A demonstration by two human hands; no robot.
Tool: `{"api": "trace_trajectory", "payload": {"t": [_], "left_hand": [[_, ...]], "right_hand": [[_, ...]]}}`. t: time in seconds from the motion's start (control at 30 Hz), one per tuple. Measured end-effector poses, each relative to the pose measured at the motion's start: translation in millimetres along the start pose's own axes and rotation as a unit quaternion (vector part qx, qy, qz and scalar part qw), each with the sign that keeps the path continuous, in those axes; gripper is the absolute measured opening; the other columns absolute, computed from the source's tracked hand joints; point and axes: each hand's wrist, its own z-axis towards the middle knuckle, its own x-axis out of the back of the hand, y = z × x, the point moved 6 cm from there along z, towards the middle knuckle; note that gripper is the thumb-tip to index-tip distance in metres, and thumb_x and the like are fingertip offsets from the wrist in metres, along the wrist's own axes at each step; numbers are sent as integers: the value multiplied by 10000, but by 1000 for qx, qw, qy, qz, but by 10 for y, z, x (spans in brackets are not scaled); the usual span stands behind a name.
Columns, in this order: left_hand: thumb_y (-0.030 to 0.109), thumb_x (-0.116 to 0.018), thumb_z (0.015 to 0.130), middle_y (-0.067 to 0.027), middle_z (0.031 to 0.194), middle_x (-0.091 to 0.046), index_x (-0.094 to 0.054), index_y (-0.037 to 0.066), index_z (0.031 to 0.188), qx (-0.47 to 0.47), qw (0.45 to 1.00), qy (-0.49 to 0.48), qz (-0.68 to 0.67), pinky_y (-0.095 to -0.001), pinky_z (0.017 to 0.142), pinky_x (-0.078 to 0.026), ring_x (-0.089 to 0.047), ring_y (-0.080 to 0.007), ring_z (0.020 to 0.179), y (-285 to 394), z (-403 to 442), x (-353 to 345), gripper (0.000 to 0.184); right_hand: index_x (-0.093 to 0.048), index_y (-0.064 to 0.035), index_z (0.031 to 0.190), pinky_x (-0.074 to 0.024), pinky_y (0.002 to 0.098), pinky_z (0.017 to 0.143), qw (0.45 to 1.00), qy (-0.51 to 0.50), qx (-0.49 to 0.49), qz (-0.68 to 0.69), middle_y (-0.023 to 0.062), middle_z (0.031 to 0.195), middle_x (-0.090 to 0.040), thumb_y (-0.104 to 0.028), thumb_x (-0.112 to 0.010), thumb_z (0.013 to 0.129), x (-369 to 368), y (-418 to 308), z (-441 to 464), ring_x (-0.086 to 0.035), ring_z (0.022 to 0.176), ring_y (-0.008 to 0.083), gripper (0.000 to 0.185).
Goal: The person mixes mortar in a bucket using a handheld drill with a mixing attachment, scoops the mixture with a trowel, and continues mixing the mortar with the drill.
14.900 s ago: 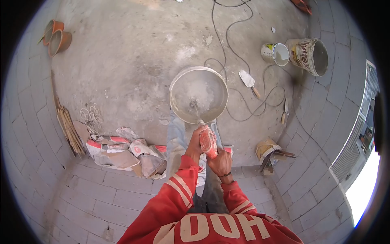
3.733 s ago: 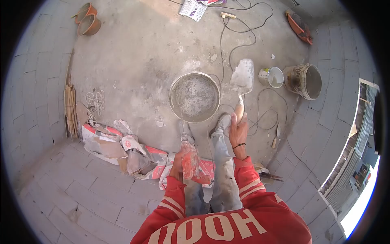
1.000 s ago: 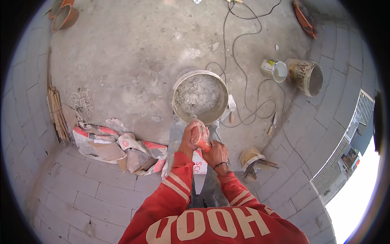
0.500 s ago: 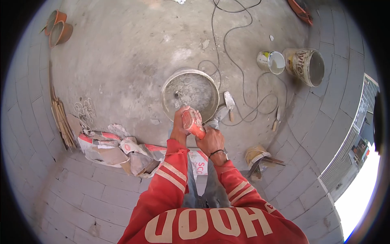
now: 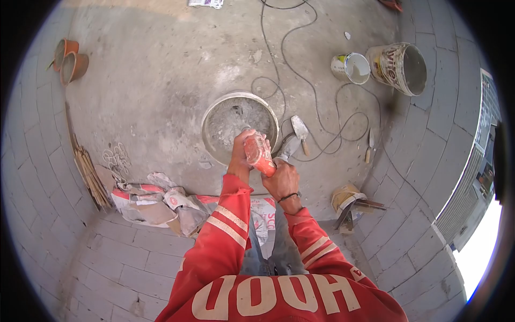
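A red power tool (image 5: 259, 153) is held over the near rim of a round bucket (image 5: 206, 140) of grey, lumpy mix. My left hand (image 5: 240, 152) is wrapped round the tool's front end, and my right hand (image 5: 281, 180) is closed on its rear handle. The tool's tip goes down towards the mix, where a dark hollow shows; its lower end is hidden. Just right of the bucket, a trowel (image 5: 300, 127) with a wooden handle lies on the floor beside my shoe (image 5: 289, 146).
Two pails (image 5: 350, 68) (image 5: 396, 67) stand at the upper right. A cable (image 5: 316, 115) loops over the floor near a second trowel (image 5: 371, 140). Torn bags (image 5: 155, 206) and wooden sticks (image 5: 90, 174) lie lower left, orange pots (image 5: 74, 67) upper left. Block walls enclose the sides.
Since about 3.7 seconds ago, the loaded trowel has left my right hand and lies on the floor; that hand now grips the tool. Over the last second, the tool has shifted slightly within the bucket area.
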Motion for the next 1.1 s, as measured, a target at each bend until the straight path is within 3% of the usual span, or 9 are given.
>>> {"api": "trace_trajectory", "payload": {"t": [0.27, 0.37, 0.47, 0.57, 0.7, 0.8, 1.0, 1.1], "left_hand": [[280, -733, 842, -137, 901, -667, -620, 50, 953, -2, 999, -10, 36, -470, 714, -590, -679, -328, 757, -249, 178, -53, 280], [281, -730, 853, -132, 888, -660, -613, 46, 970, 40, 998, -25, 36, -473, 703, -590, -675, -325, 749, -366, 253, 48, 288], [281, -721, 872, -140, 888, -651, -601, 33, 982, 14, 999, -3, 41, -483, 694, -594, -672, -324, 747, -474, 212, 68, 297], [224, -687, 915, -128, 873, -640, -557, 112, 944, 49, 999, 18, 4, -497, 655, -592, -669, -328, 719, -617, 162, 139, 174], [286, -722, 888, -165, 957, -638, -588, 34, 1012, 29, 999, -4, 34, -493, 698, -604, -673, -335, 785, -730, 16, 272, 312], [289, -725, 884, -160, 962, -643, -585, 39, 1020, 62, 998, 14, 14, -480, 700, -606, -673, -331, 791, -809, -56, 448, 317], [279, -719, 876, -116, 906, -659, -597, 59, 990, 43, 998, 12, -38, -458, 686, -604, -686, -313, 735, -851, -138, 730, 276], [304, -728, 879, -141, 943, -660, -590, 50, 1014, 40, 997, 18, -56, -456, 700, -608, -680, -326, 783, -859, -219, 876, 320]], "right_hand": [[-693, -21, 901, -564, 537, 743, 999, 29, 21, 25, 256, 859, -731, -240, -753, 802, 28, 244, -60, -712, 835, 470, 248], [-703, -2, 911, -555, 530, 740, 999, 35, 0, 22, 267, 853, -720, -178, -750, 760, 40, 267, -131, -695, 824, 486, 237], [-701, 0, 909, -550, 527, 730, 999, 38, -2, 31, 273, 852, -716, -163, -745, 760, -28, 401, -205, -689, 813, 491, 226], [-698, 4, 910, -550, 525, 728, 999, 25, -10, 19, 275, 846, -713, -157, -746, 760, -63, 466, -319, -688, 810, 493, 225], [-700, 2, 917, -552, 528, 731, 1000, 10, -11, 22, 276, 844, -713, -158, -749, 761, -132, 512, -516, -691, 816, 492, 230], [-704, -4, 921, -555, 529, 732, 1000, 7, -10, 10, 273, 845, -715, -164, -753, 763, -169, 495, -644, -697, 817, 488, 230], [-704, -14, 908, -562, 526, 728, 999, -23, -10, -37, 268, 860, -724, -206, -779, 769, -288, 432, -770, -704, 820, 481, 249], [-700, -17, 915, -560, 535, 726, 998, -48, 1, -47, 263, 862, -727, -242, -785, 788, -340, 359, -830, -707, 815, 477, 271]]}}
